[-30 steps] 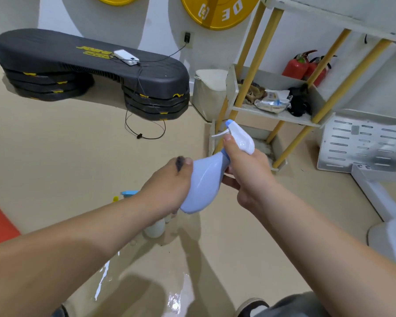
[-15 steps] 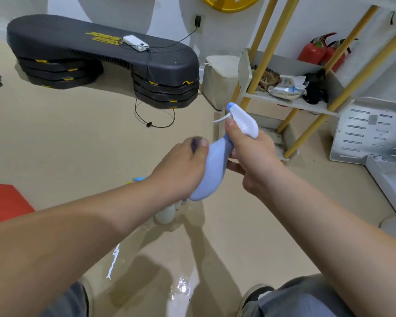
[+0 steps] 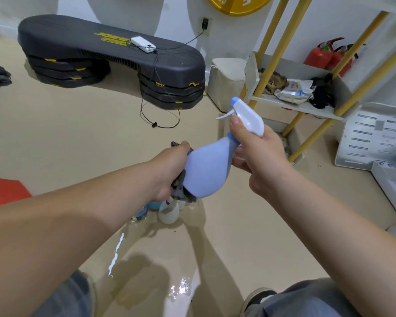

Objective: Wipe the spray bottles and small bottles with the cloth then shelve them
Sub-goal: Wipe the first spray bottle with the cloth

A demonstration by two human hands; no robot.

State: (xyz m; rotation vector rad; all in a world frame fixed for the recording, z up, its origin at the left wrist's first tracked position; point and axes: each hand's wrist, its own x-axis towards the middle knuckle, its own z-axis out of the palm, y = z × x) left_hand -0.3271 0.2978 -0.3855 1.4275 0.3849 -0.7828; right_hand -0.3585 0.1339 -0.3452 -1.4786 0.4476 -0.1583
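The right hand (image 3: 258,161) has its grip closed round the neck of the spray bottle (image 3: 206,170), just under the white trigger head, with the thumb lying up beside the trigger. The left hand (image 3: 167,172) has its grip curled on a dark grey cloth (image 3: 181,193) and presses it against the bottle's rounded pale blue belly. The bottle hangs in the middle of the frame, tilted, base toward the lower left and nozzle toward the upper right, held in the air above the floor (image 3: 66,138).

Directly beneath it, partly hidden by the left hand, a small bottle (image 3: 169,215) stands on the floor. Wet patches (image 3: 181,291) shine at bottom centre, near a shoe. The shelf (image 3: 306,108) at upper right already carries clutter.

The risks, as I judge them:
- A tighter squeeze could catch the trigger and spray.
- A damp, smooth belly could slip from the cloth and fall onto the small bottle.
- The wet floor could give poor footing.
- The crowded shelf leaves little room.
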